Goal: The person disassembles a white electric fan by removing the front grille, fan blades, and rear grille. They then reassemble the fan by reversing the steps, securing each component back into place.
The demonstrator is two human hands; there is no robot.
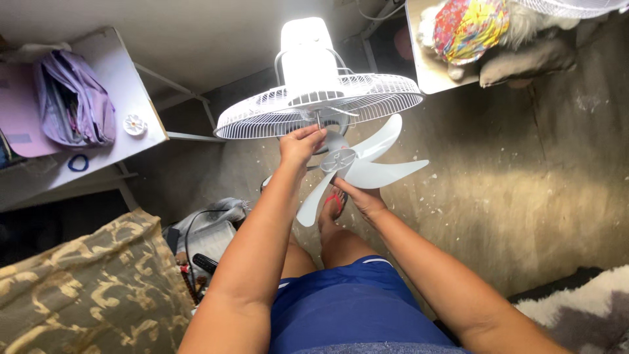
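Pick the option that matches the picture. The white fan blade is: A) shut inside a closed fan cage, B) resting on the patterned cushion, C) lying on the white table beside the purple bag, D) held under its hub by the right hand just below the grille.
D: the right hand cups the fan blade from beneath, while the left hand reaches to the centre of the rear grille above it.

Left hand (pixel 300 144) at the white fan grille (pixel 262 115), right hand (pixel 364 198) under the white blade (pixel 367 167), above the concrete floor (pixel 524 183).
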